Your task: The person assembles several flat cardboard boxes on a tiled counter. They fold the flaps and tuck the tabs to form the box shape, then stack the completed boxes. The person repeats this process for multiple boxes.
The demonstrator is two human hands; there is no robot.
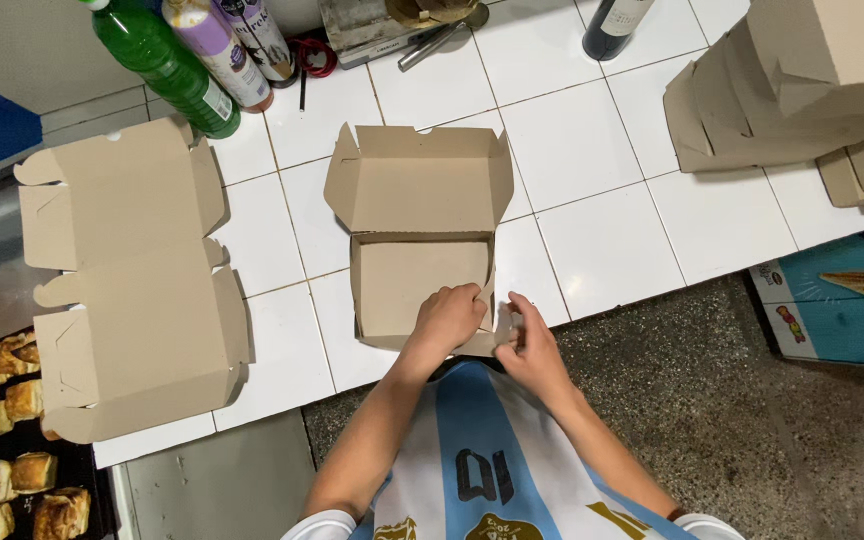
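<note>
Cardboard box (420,270) seen on white tiled surface (592,240), at near edge. Tray walls raised at left and far side; near-right corner being folded, lid flap laid open toward far side. Long axis run near-to-far. Left hand (449,318) grip pressed on near wall. Right hand (530,345) grip pinching corner flap. Second box (132,290) left open alongside, unclosed.

A brown cardboard box (420,240) lies open mid-table; a second, flatter open carton (127,280) lies left, stacked folded cartons (792,90) top right, labelled bottles (202,60) top left.
</note>
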